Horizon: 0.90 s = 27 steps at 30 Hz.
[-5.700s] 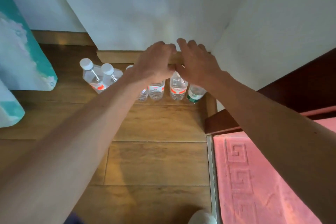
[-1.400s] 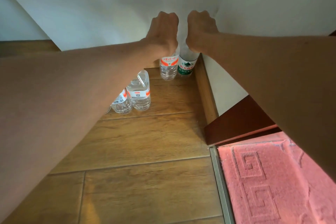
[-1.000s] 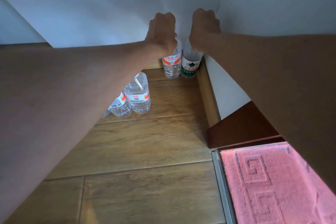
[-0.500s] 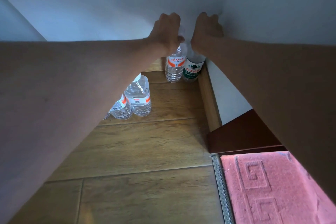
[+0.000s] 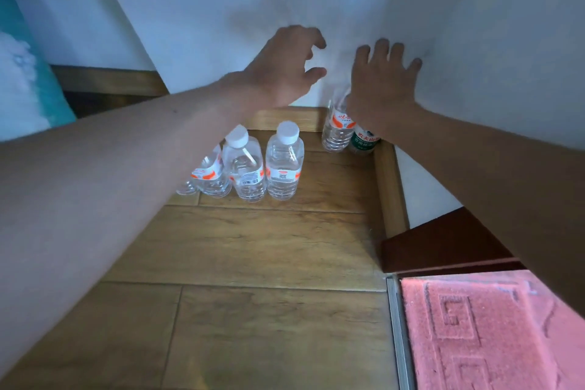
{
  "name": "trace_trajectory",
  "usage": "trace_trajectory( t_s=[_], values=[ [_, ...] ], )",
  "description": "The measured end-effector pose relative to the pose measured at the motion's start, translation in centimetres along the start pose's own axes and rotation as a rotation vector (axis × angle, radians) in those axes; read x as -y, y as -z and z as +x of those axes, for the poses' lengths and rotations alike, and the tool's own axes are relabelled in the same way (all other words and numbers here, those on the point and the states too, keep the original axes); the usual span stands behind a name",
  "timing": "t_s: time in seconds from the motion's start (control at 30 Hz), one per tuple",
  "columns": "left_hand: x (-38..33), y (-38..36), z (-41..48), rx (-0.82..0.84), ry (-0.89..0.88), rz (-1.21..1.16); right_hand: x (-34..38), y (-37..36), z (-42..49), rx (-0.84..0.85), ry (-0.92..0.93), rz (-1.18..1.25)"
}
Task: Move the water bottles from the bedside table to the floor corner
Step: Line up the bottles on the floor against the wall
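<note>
Two water bottles stand in the floor corner: an orange-labelled bottle (image 5: 336, 131) and a green-labelled bottle (image 5: 364, 142), partly hidden by my right wrist. Three more clear bottles with orange labels stand in a row to the left: one (image 5: 283, 168), one (image 5: 243, 172), and one (image 5: 210, 174) half hidden by my left forearm. My left hand (image 5: 285, 68) hovers above the floor with fingers loosely spread, holding nothing. My right hand (image 5: 381, 82) is above the corner bottles, fingers spread and straight, holding nothing.
White walls meet at the corner, edged by a wooden skirting board (image 5: 391, 187). A pink mat (image 5: 481, 336) lies at the lower right behind a metal threshold strip (image 5: 397, 332). Dark wooden furniture (image 5: 443, 244) sits right. A teal and white item (image 5: 25, 73) leans at left.
Both hands gripped the tops of the two corner bottles; now they have let go, lifted and spread their fingers. The two bottles stay standing in the corner.
</note>
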<state>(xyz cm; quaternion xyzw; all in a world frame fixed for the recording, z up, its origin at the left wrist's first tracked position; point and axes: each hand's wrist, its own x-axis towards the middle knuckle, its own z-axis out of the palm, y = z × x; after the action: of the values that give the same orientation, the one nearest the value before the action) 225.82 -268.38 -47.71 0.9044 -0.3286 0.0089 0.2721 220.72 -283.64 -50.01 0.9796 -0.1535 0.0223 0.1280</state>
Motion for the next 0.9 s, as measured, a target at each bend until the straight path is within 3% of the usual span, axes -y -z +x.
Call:
trace_trajectory(
  t_s=[0.17,0.33,0.5,0.67,0.9],
  values=[
    [1.4,3.4,-3.7,-0.003,0.068,0.115,3.2,4.4,-1.8,0.025,0.136,0.159],
    [2.3,4.3,-8.2,0.115,0.100,0.244,6.0,6.3,-2.2,0.225,0.330,0.445],
    [3.1,4.3,-11.2,0.224,0.019,0.466,7.0,7.2,-3.4,0.315,0.493,0.346],
    [3.8,3.8,-12.8,0.239,-0.020,0.428,6.2,6.3,-4.4,0.368,0.530,0.208],
    [3.4,3.0,-12.7,0.186,0.006,0.367,5.5,4.8,-5.3,0.341,0.476,0.333]
  ],
)
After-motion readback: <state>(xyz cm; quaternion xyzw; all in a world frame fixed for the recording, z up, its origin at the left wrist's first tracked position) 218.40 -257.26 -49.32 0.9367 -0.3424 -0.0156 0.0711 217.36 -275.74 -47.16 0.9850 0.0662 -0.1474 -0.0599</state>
